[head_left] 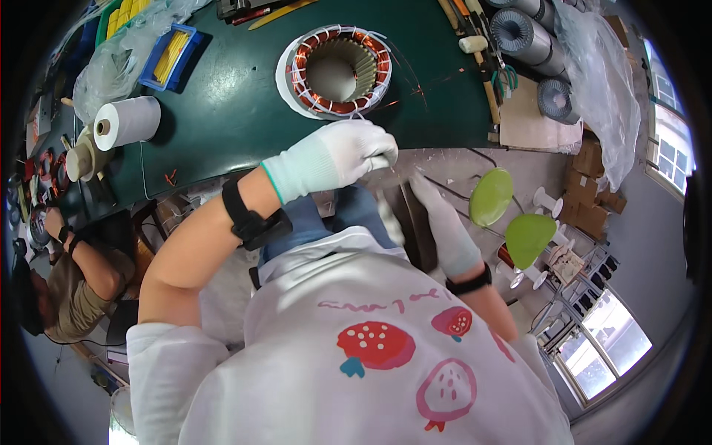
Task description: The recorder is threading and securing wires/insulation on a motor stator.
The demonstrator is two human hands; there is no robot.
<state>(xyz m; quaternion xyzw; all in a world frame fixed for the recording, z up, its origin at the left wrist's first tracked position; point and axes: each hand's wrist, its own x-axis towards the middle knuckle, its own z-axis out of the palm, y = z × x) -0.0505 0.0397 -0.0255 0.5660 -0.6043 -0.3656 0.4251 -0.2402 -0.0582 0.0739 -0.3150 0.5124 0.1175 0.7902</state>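
On the green table lies a stator (300, 70), a ring with copper windings bound in white lacing. Close to its front edge is my left hand (352, 154) in a white glove, its fingers curled into a pinch. Whatever they hold is too small to make out. A bit of white lacing cord (358, 116) shows between the stator and this hand. Lower and to the right, past the table's edge, my gloved right hand (445, 222) is slightly blurred. It is seen edge-on beside a dark brown object (415, 230), fingers stretched out, with nothing visible in them.
A white spool of thread (127, 122) and a blue bin of yellow strips (172, 58) stand at left. A mallet (473, 44), scissors (506, 78) and grey rolls (519, 33) lie at right. Green stools (491, 196) stand on the floor. A co-worker (89, 274) sits at far left.
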